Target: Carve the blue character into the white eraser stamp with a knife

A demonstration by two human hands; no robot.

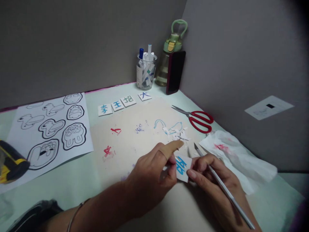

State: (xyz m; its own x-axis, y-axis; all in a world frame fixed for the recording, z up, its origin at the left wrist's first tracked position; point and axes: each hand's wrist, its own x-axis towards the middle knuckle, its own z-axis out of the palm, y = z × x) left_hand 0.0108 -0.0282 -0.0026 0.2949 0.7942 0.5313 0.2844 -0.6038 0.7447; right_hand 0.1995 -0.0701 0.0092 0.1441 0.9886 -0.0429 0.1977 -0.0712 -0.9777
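Observation:
My left hand and my right hand meet over a beige mat. Between them they pinch a small white tile with a blue character on it. The left index finger wears a tan bandage and points away. My right hand also grips a thin silver craft knife, its blade tip up beside the tile. White and blue scraps lie on the mat just beyond the hands.
Several white character tiles sit in a row at the mat's far edge. Red scissors, a crumpled tissue, a pen cup, a bottle, a phone, an outline sheet and a yellow-black tool.

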